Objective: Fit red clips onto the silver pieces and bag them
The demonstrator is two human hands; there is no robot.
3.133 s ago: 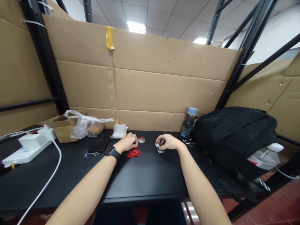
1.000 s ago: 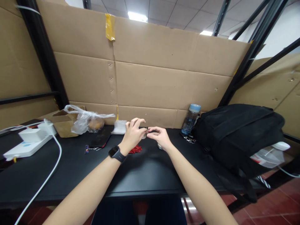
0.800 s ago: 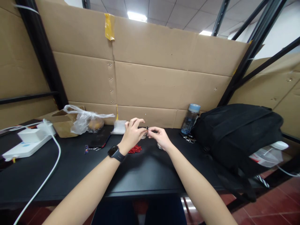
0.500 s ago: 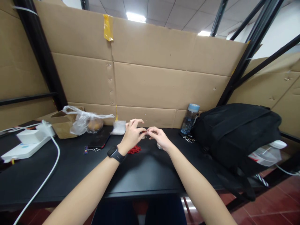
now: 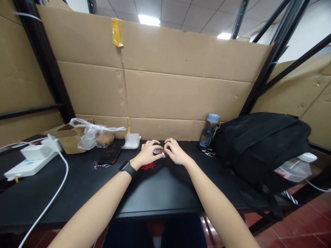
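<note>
At the middle of the bench (image 5: 157,193), a small glinting clear piece with a touch of red (image 5: 163,154) sits right where the two hands come together. The left hand (image 5: 147,154) has thumb and fingers curved apart around it from nine o'clock; the right hand (image 5: 178,151) bends in from three. I can't tell from here whether either one is pinching it. A clear disc (image 5: 156,151) shows in the left hand's gap, just beside the piece at ten o'clock. A red tangle (image 5: 148,166) lies near, at eight. I'd call this close two-handed fingertip work; the next move seems to call for a light, steady pinch. Farther out: clear packets (image 5: 132,141) at ten, a bottle (image 5: 208,132) at two, a black backpack (image 5: 261,148) at three.
</note>
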